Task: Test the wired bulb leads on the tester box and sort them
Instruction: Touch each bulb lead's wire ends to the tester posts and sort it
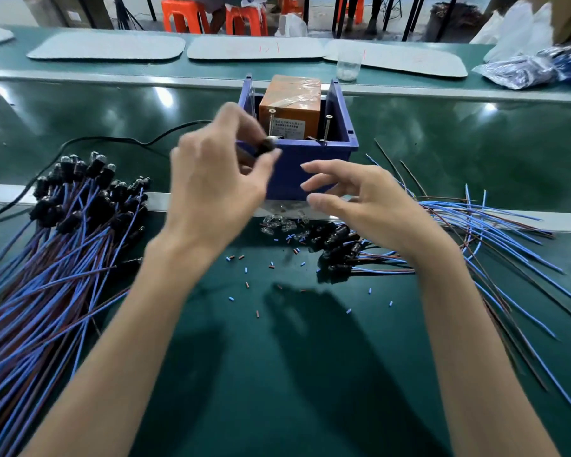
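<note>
Green desk [277,374] under everything. At left, big heap of blue-and-brown wired bulb leads [47,258], bulbs up top; at right, looser fan of leads [495,225]. Centre back, blue bin [310,166] holding orange tester box [290,103]. Left grip [211,179] pinching a black bulb socket [265,147] by the bin's front rim; right grip [360,199] wide, fingers relaxed, holding nothing. Small clear bulbs [277,224] and insulation scraps [246,284] below.

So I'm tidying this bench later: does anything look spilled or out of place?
Yes. Small blue and brown bits lie scattered over the green mat between the forearms, and loose clear bulbs lie in front of the blue bin.
</note>
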Motion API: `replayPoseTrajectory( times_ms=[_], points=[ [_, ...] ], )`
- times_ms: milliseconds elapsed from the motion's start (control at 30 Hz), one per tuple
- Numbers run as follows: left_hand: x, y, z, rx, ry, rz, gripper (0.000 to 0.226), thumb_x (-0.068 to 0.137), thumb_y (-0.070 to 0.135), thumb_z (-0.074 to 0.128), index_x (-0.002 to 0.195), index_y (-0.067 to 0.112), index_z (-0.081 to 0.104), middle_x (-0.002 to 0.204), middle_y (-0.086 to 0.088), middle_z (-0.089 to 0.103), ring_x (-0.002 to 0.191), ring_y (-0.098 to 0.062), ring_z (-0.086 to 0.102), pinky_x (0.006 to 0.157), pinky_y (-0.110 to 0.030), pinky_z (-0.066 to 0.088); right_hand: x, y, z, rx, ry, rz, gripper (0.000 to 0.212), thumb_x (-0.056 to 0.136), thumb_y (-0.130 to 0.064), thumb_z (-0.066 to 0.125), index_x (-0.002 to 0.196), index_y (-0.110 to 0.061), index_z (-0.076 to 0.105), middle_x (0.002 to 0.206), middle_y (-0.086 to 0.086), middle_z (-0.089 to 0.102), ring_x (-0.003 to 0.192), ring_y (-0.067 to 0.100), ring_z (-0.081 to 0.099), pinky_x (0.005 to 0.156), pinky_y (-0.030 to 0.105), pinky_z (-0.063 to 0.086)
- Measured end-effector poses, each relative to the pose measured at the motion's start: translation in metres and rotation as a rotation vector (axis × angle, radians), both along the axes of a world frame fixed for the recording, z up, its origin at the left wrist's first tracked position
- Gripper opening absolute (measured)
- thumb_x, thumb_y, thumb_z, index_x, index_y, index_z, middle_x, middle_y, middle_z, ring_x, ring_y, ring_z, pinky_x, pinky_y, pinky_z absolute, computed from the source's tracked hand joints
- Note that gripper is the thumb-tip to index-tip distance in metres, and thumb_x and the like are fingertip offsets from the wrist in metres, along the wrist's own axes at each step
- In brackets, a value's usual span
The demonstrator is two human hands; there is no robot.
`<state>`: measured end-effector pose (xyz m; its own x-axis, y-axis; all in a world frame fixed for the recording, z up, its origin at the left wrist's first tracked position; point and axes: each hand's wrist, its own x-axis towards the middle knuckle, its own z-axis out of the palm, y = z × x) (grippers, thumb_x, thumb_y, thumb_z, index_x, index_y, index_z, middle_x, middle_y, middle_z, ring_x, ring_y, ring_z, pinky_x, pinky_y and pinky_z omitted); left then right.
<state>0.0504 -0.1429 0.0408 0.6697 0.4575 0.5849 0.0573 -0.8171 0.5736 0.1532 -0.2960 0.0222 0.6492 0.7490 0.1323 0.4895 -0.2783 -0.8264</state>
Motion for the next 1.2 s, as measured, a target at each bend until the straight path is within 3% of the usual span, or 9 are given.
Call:
replayPoseTrajectory(
  times_ms=[100,233,333,433,533,633,767,967,1200],
  points=[
    [0.004,-0.023,-0.005,-0.199,-0.067,-0.275,0.014,0.081,0.016,0.073,0.089,0.016,0.062,0.083,0.007,0.069,0.069,-0.003,0.066,0.069,-0.017,0.052,-0.011,0.009,0.0,0.161,0.152,0.147,0.04,0.088,0.002,0.062,0.125,-0.012,0.056,0.112,0.006,0.069,0.095,0.022,0.068,0.086,0.033,0.054],
    [0.006,-0.032,-0.007,-0.481,-0.153,-0.483,0.006,0.084,0.013,0.066,0.084,0.018,0.061,0.099,-0.003,0.067,0.081,-0.012,0.067,0.075,-0.025,0.053,-0.015,0.014,0.0,0.427,0.314,0.12,0.025,0.088,0.014,0.054,0.104,-0.005,0.061,0.08,-0.01,0.072,0.077,0.003,0.067,0.07,0.018,0.053],
    [0.007,-0.031,-0.005,-0.743,-0.243,-0.466,0.01,0.086,0.02,0.059,0.079,0.013,0.062,0.08,0.001,0.067,0.069,-0.014,0.064,0.066,-0.028,0.054,-0.013,0.013,0.004,0.484,0.274,-0.002,0.016,0.095,0.002,0.051,0.1,-0.006,0.063,0.072,-0.011,0.071,0.069,0.004,0.067,0.068,0.018,0.053],
    [0.009,-0.025,-0.006,-0.998,0.037,-0.591,0.036,0.088,0.036,0.05,0.068,0.011,0.067,0.073,-0.002,0.071,0.059,-0.015,0.062,0.061,-0.021,0.05,-0.011,0.012,0.007,0.553,0.252,-0.116,0.016,0.098,-0.003,0.049,0.1,-0.005,0.064,0.084,-0.004,0.071,0.076,0.008,0.068,0.077,0.025,0.055],
    [0.015,-0.022,-0.012,-1.195,0.377,-0.555,0.065,0.096,0.056,0.029,0.091,0.005,0.069,0.095,-0.011,0.074,0.082,-0.02,0.07,0.071,-0.021,0.054,-0.011,0.01,0.011,0.604,0.279,-0.142,0.016,0.099,-0.008,0.047,0.102,-0.005,0.062,0.094,0.004,0.071,0.082,0.015,0.071,0.073,0.022,0.053],
    [0.022,-0.016,-0.02,-1.636,0.156,-0.439,0.069,0.097,0.059,0.026,0.108,-0.002,0.058,0.104,-0.018,0.071,0.094,-0.025,0.069,0.08,-0.027,0.054,-0.012,0.006,0.015,0.604,0.284,-0.1,0.019,0.1,-0.014,0.047,0.097,-0.01,0.065,0.092,0.001,0.074,0.077,0.014,0.071,0.067,0.018,0.05],
    [0.023,0.0,-0.022,-1.964,-0.32,-0.251,0.05,0.103,0.042,0.026,0.1,0.001,0.053,0.089,-0.014,0.067,0.078,-0.022,0.067,0.071,-0.031,0.053,-0.009,-0.002,0.018,0.593,0.243,-0.077,0.023,0.099,-0.02,0.047,0.091,-0.015,0.068,0.082,-0.001,0.075,0.064,0.012,0.063,0.067,0.027,0.047],
    [0.019,0.02,-0.018,-2.062,-0.821,-0.026,0.043,0.105,0.035,0.023,0.075,0.011,0.043,0.046,0.001,0.036,0.033,-0.011,0.035,0.044,-0.021,0.032,-0.003,-0.01,0.021,0.647,0.273,-0.196,0.03,0.102,-0.021,0.043,0.083,-0.012,0.065,0.056,-0.005,0.061,0.058,0.013,0.046,0.056,0.019,0.035],
    [0.014,0.01,-0.01,-1.598,-0.498,-0.241,0.057,0.1,0.057,0.011,0.062,0.019,0.031,0.046,0.007,0.019,0.036,-0.008,0.013,0.037,-0.021,0.012,0.008,-0.012,0.021,0.718,0.417,-0.42,0.034,0.101,-0.02,0.045,0.068,-0.016,0.054,0.072,-0.002,0.068,0.07,0.011,0.058,0.072,0.026,0.049]
  ],
)
